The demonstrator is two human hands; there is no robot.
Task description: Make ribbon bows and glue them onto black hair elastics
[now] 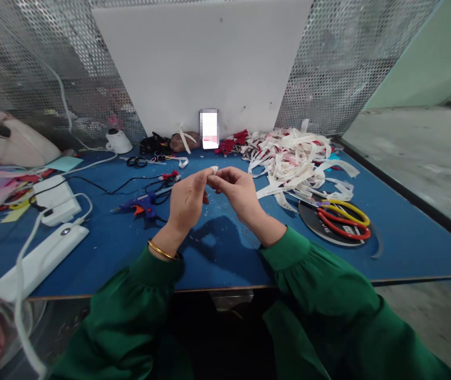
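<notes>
Above the middle of the blue table, my left hand [188,203] and my right hand [240,192] meet at the fingertips. Between them a small white piece of ribbon [214,170] pokes out at the top; the fingers cover most of it. Both hands are closed in a pinch around this piece. To the right of my right hand lies a heap of white printed ribbons [288,158]. A blue glue gun [144,205] with an orange trigger rests on the table left of my left hand.
Red-and-yellow-handled scissors [346,219] lie on a black disc [312,224] at right. A lit phone [209,129] leans against the white board [209,63]. At left are a white power strip [45,258], cables and a pale bag [15,140]. Small black scissors [136,162] lie behind.
</notes>
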